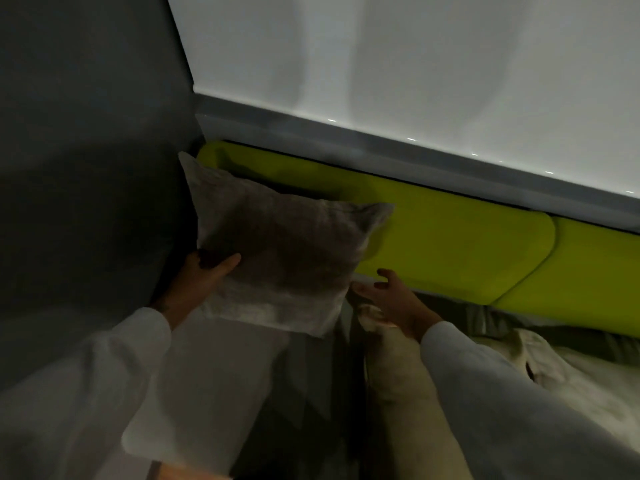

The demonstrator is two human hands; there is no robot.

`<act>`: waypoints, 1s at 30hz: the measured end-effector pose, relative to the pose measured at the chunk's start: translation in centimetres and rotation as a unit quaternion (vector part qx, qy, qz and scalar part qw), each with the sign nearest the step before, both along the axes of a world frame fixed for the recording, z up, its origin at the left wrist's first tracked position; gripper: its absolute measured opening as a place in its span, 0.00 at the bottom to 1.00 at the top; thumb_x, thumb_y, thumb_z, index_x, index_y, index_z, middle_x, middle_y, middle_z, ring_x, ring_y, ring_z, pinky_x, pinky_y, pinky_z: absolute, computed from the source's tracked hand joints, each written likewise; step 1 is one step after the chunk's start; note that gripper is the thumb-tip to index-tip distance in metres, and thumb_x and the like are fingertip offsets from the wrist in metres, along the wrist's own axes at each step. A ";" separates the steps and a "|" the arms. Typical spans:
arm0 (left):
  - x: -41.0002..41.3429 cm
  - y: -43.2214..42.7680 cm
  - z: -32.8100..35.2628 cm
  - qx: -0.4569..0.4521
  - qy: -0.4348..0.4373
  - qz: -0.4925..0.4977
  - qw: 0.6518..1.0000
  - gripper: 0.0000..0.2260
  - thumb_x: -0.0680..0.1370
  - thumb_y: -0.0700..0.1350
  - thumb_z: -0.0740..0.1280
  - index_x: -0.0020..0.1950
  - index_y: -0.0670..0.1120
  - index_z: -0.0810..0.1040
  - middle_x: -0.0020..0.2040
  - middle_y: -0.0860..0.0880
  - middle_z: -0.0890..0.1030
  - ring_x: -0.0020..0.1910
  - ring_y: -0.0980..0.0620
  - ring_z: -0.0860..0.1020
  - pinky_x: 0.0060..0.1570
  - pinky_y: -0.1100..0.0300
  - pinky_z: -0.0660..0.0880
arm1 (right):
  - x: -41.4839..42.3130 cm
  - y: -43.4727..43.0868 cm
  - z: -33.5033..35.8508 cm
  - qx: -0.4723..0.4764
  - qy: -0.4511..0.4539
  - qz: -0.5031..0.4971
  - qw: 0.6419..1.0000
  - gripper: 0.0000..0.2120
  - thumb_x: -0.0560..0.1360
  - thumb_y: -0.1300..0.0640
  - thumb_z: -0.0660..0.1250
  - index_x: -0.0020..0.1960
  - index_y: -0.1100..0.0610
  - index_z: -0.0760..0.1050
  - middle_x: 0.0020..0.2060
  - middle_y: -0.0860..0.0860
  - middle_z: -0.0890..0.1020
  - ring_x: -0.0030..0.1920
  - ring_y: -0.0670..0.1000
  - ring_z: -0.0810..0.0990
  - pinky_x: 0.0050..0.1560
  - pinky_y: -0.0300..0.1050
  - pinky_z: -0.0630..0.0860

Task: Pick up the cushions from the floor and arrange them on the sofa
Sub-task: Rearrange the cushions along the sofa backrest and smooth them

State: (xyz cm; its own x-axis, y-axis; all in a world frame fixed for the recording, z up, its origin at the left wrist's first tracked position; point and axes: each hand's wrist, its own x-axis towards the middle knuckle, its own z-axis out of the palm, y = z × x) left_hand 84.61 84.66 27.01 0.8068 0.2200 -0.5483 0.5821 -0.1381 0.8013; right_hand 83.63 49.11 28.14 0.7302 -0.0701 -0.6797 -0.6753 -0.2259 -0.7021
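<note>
A grey-brown velvety cushion (284, 251) stands tilted against the sofa's lime-green backrest (450, 233), in the corner by the dark wall. My left hand (204, 271) grips its lower left edge, thumb on the front face. Just off the cushion's lower right corner hovers my right hand (388, 299), with its fingers spread and nothing in it. A cream cushion (401, 372) lies under my right forearm on the seat.
A dark grey wall (86, 168) closes the left side. A white wall with a grey ledge (381, 143) runs behind the backrest. Crumpled pale fabric (568, 372) lies on the seat at right. A light grey seat cushion (214, 382) sits below.
</note>
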 end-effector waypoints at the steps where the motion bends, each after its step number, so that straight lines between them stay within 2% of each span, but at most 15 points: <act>1: -0.7 -0.6 -0.2 0.009 0.000 0.008 1.000 0.41 0.72 0.58 0.77 0.80 0.45 0.66 0.77 0.43 0.72 0.74 0.40 0.72 0.73 0.43 0.69 | -0.5 -1.0 -0.1 0.000 -0.002 0.004 1.000 0.43 0.75 0.50 0.75 0.81 0.56 0.54 0.49 0.47 0.81 0.42 0.45 0.82 0.30 0.40 0.78; 3: -3.0 -3.3 -0.7 0.035 0.002 0.024 0.999 0.35 0.74 0.53 0.77 0.77 0.44 0.70 0.73 0.42 0.75 0.70 0.40 0.75 0.70 0.46 0.71 | -2.0 -4.1 -0.4 -0.008 -0.002 0.008 1.000 0.41 0.75 0.50 0.75 0.80 0.56 0.56 0.59 0.52 0.82 0.45 0.48 0.82 0.36 0.43 0.77; 6: -6.7 -8.4 -0.8 0.059 0.015 0.023 0.998 0.24 0.75 0.53 0.76 0.69 0.48 0.75 0.65 0.47 0.80 0.65 0.44 0.76 0.60 0.55 0.71 | -4.4 -9.9 -1.3 -0.016 -0.005 0.005 1.000 0.36 0.75 0.50 0.75 0.76 0.54 0.62 0.62 0.52 0.80 0.43 0.44 0.79 0.35 0.43 0.76; 9: -9.3 -13.2 -1.3 0.078 0.063 -0.024 0.995 0.39 0.77 0.58 0.72 0.81 0.46 0.60 0.74 0.45 0.73 0.70 0.44 0.73 0.60 0.55 0.68 | -6.6 -15.7 -2.2 -0.034 0.002 -0.013 0.999 0.36 0.74 0.48 0.76 0.76 0.53 0.63 0.65 0.54 0.77 0.47 0.46 0.78 0.38 0.44 0.75; 11: -11.0 -17.9 -1.8 0.107 0.092 -0.051 0.989 0.42 0.77 0.61 0.71 0.83 0.45 0.56 0.77 0.43 0.70 0.73 0.42 0.71 0.61 0.56 0.68 | -8.8 -21.1 -2.4 -0.041 0.003 -0.025 0.999 0.36 0.74 0.50 0.76 0.76 0.55 0.63 0.65 0.55 0.77 0.52 0.51 0.80 0.45 0.48 0.79; 13: -12.2 -20.3 -2.3 0.105 0.095 -0.085 0.986 0.36 0.78 0.58 0.71 0.79 0.42 0.65 0.74 0.42 0.74 0.72 0.42 0.73 0.63 0.57 0.68 | -10.1 -24.0 -3.0 -0.052 0.012 -0.044 0.998 0.32 0.75 0.51 0.76 0.74 0.56 0.66 0.65 0.59 0.78 0.56 0.56 0.80 0.52 0.54 0.80; 14: -13.1 -22.7 -2.8 0.098 0.091 -0.100 0.986 0.30 0.78 0.57 0.71 0.75 0.41 0.71 0.69 0.42 0.79 0.69 0.42 0.76 0.63 0.55 0.72 | -11.2 -26.5 -3.0 -0.060 0.013 -0.044 0.997 0.30 0.75 0.51 0.76 0.71 0.55 0.68 0.64 0.60 0.79 0.55 0.56 0.80 0.52 0.55 0.79; 16: -14.7 -26.5 -3.7 0.075 0.100 -0.110 0.986 0.27 0.77 0.55 0.73 0.70 0.41 0.76 0.61 0.43 0.82 0.64 0.40 0.80 0.53 0.55 0.76 | -13.1 -30.1 -3.3 -0.083 0.038 -0.040 0.995 0.27 0.74 0.49 0.75 0.69 0.52 0.69 0.62 0.57 0.79 0.52 0.53 0.80 0.45 0.50 0.81; 17: -15.4 -27.7 -3.9 0.066 0.111 -0.113 0.985 0.28 0.76 0.55 0.74 0.71 0.41 0.75 0.62 0.43 0.82 0.64 0.41 0.80 0.51 0.57 0.75 | -13.9 -31.1 -3.7 -0.087 0.050 -0.042 0.994 0.29 0.75 0.48 0.75 0.71 0.52 0.69 0.62 0.56 0.79 0.51 0.52 0.80 0.40 0.46 0.79; 19: -16.5 -29.9 -4.8 0.076 0.148 -0.118 0.979 0.36 0.76 0.55 0.75 0.78 0.40 0.67 0.69 0.42 0.78 0.67 0.44 0.76 0.53 0.58 0.72 | -15.3 -32.6 -4.5 -0.086 0.070 -0.047 0.993 0.32 0.75 0.48 0.75 0.74 0.54 0.67 0.62 0.54 0.78 0.46 0.47 0.78 0.33 0.41 0.77; 21: -16.9 -30.9 -5.8 0.076 0.187 -0.126 0.971 0.43 0.75 0.59 0.74 0.81 0.41 0.60 0.76 0.42 0.71 0.72 0.43 0.72 0.60 0.54 0.71 | -16.1 -33.3 -5.6 -0.088 0.107 -0.027 0.990 0.36 0.73 0.45 0.75 0.75 0.54 0.65 0.66 0.55 0.77 0.46 0.47 0.77 0.42 0.46 0.77; 23: -16.8 -31.5 -6.7 0.076 0.212 -0.146 0.963 0.47 0.73 0.64 0.73 0.82 0.43 0.57 0.79 0.42 0.67 0.75 0.41 0.69 0.68 0.49 0.70 | -16.8 -33.8 -6.7 -0.064 0.154 -0.020 0.986 0.42 0.70 0.39 0.76 0.77 0.51 0.62 0.70 0.55 0.74 0.53 0.51 0.77 0.48 0.53 0.77; 25: -16.5 -31.9 -7.4 0.087 0.226 -0.162 0.957 0.47 0.72 0.66 0.72 0.82 0.44 0.58 0.78 0.42 0.69 0.74 0.41 0.71 0.69 0.47 0.71 | -17.6 -34.1 -7.6 -0.035 0.193 -0.028 0.980 0.48 0.65 0.32 0.76 0.77 0.48 0.61 0.72 0.53 0.72 0.60 0.55 0.75 0.49 0.57 0.78; 28: -16.0 -32.5 -8.2 0.037 0.225 -0.175 0.958 0.50 0.64 0.73 0.71 0.79 0.48 0.65 0.69 0.48 0.77 0.60 0.51 0.78 0.54 0.55 0.75 | -18.4 -34.3 -8.9 0.006 0.220 -0.046 0.974 0.56 0.55 0.25 0.77 0.77 0.45 0.62 0.73 0.51 0.71 0.62 0.56 0.72 0.56 0.66 0.76; 30: -15.8 -32.4 -8.2 -0.009 0.237 -0.177 0.955 0.52 0.60 0.78 0.72 0.77 0.52 0.67 0.65 0.53 0.78 0.58 0.53 0.78 0.57 0.52 0.75 | -18.3 -34.0 -9.4 0.019 0.229 -0.053 0.972 0.61 0.51 0.25 0.79 0.77 0.44 0.61 0.74 0.51 0.69 0.67 0.59 0.71 0.58 0.69 0.73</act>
State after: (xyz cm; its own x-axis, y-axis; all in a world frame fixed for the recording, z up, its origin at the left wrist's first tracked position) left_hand 68.77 52.26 18.78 0.4890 -0.0338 -0.8716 0.7994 -0.3825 0.4633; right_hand 65.29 15.10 18.77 0.3396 -0.0967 -0.9356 -0.9374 -0.1168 -0.3281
